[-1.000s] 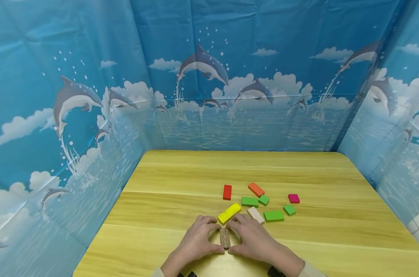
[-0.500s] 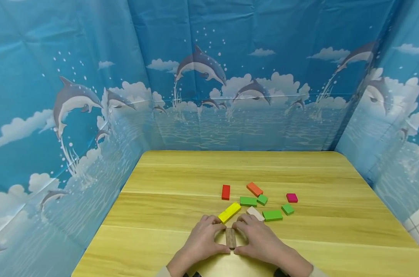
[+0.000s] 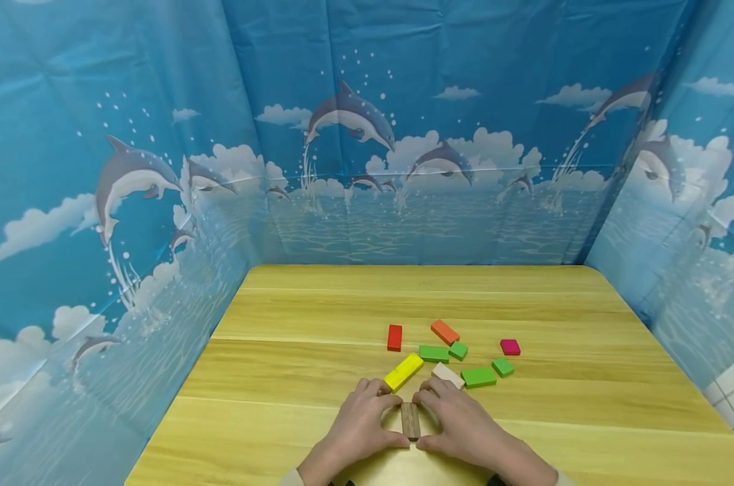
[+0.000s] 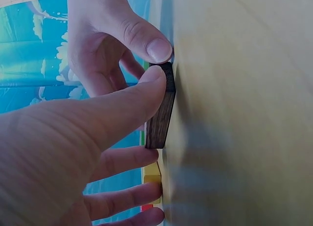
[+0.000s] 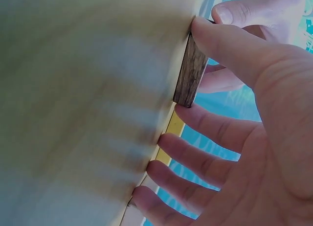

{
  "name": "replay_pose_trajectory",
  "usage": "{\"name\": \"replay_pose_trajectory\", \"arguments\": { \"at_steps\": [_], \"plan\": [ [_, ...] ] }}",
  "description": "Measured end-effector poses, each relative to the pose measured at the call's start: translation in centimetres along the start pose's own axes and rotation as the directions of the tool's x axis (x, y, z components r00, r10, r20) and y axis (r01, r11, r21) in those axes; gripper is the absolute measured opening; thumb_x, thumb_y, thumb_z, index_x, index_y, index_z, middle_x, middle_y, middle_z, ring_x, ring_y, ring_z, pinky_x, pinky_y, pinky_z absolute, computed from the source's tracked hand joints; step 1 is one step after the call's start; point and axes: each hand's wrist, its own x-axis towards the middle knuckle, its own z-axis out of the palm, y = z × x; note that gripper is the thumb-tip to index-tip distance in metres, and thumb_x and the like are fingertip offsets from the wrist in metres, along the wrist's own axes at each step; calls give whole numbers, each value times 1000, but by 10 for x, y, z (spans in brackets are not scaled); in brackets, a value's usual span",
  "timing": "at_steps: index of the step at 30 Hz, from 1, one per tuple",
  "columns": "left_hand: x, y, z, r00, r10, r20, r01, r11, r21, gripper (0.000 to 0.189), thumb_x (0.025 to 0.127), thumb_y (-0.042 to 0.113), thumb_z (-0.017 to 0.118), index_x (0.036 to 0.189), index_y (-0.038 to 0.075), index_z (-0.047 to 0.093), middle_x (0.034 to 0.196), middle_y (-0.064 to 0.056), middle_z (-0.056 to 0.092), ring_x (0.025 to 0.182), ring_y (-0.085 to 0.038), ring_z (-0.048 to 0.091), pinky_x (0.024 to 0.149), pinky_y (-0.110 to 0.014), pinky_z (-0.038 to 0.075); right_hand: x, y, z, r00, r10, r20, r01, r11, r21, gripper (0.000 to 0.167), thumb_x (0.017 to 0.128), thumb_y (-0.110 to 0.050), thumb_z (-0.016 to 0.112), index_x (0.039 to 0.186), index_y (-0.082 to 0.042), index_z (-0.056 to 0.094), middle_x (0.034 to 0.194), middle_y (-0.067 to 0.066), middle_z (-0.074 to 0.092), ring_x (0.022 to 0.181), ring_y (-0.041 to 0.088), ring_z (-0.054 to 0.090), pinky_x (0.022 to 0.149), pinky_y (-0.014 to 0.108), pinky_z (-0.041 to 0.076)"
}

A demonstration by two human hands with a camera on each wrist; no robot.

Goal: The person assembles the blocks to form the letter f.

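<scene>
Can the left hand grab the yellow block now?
Probably yes. The yellow block lies just beyond the left hand, with nothing seen between them, though that hand pinches the brown wood and might need to let go first.

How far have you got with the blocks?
Done: the brown wood is on the table, apart from the yellow block; I can't tell whether it's one piece or two. In hand: the left hand and right hand pinch its ends. Left: probably the loose ones, like the yellow block, red block and pink block. None are stacked.
</scene>
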Motion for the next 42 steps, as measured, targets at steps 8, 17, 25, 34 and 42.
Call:
{"name": "replay_pose_trajectory", "arguments": {
  "at_steps": [8, 17, 25, 34, 42],
  "plan": [
    [0, -2, -2, 1000, 6, 8, -6, 1000, -7, 71, 70, 65, 82, 128, 25, 70, 123, 7, 58, 107, -11, 48, 85, -31, 49, 1, -2, -2, 1000, 16, 24, -17, 999, 43, 60, 76, -51, 85, 124, -18, 66, 122, -6, 54, 112, 17, 53, 91, 47, 52],
    [0, -6, -18, 1000, 7, 0, -7, 991, -137, 66, 76, 58, 81, 130, 21, 69, 125, 7, 58, 110, -14, 52, 84, -31, 51, 2, -4, -9, 998, 48, 33, -51, 994, 95, 70, 78, -49, 84, 134, -14, 63, 132, -1, 55, 118, 22, 55, 97, 49, 50],
    [8, -16, -39, 998, -31, -57, 15, 962, -273, 51, 90, 42, 76, 131, 15, 68, 122, 1, 61, 109, -21, 59, 86, -41, 52, 14, 0, -14, 995, 92, -38, -83, 980, 179, 53, 87, -40, 79, 130, -12, 66, 130, 1, 57, 119, 24, 56, 97, 51, 49],
    [29, -30, -45, 998, -65, -20, 48, 887, -460, 48, 96, 43, 68, 135, 15, 65, 130, -6, 61, 114, -32, 61, 82, -41, 55, 29, 1, -18, 971, 229, -68, -199, 933, 301, 49, 89, -24, 79, 134, -10, 63, 124, 7, 61, 107, 25, 61, 85, 44, 54],
    [45, -37, -42, 998, -51, 41, 65, 824, -563, 44, 101, 38, 62, 137, 12, 63, 132, -9, 64, 108, -22, 61, 82, -37, 54, 42, -1, -18, 954, 298, -42, -259, 883, 391, 54, 89, -22, 80, 138, -9, 60, 129, 13, 62, 98, 23, 64, 77, 39, 56]
  ]
}}
